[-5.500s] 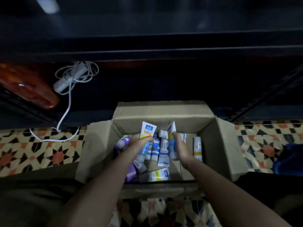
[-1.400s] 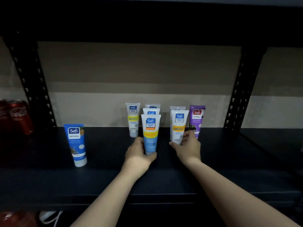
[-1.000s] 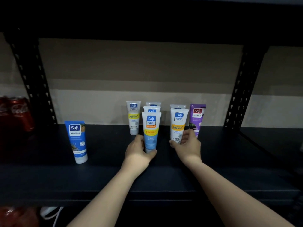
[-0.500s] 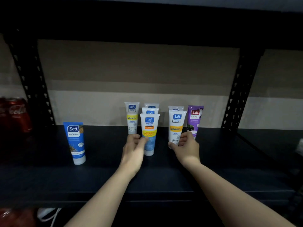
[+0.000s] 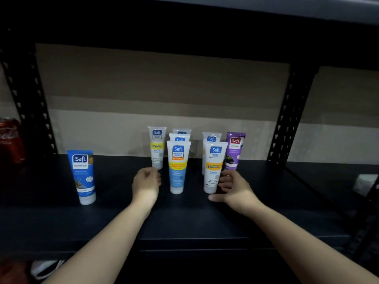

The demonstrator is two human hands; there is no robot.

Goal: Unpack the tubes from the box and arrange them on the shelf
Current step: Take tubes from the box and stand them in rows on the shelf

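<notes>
Several Safi tubes stand cap-down on the black shelf (image 5: pixel 205 220). A blue and white tube (image 5: pixel 178 169) stands in front, with two more tubes in a row behind it. Left of it is a white and yellow tube (image 5: pixel 156 147). My left hand (image 5: pixel 146 182) hovers just left of the blue and white tube, fingers loosely curled, holding nothing. My right hand (image 5: pixel 232 188) cups the base of a white and orange tube (image 5: pixel 213 167), fingers curled at its right side and thumb in front. A purple tube (image 5: pixel 233 150) stands behind it, a blue tube (image 5: pixel 83 175) apart at the left.
Red cola cans (image 5: pixel 10 140) stand at the shelf's far left. Perforated black uprights (image 5: pixel 287 115) frame the bay, and an upper shelf hangs overhead. A beige wall lies behind. The box is out of view.
My left hand has let go of the blue and white tube and drawn back to its left. My right hand stays at the white and orange tube, its thumb now spread.
</notes>
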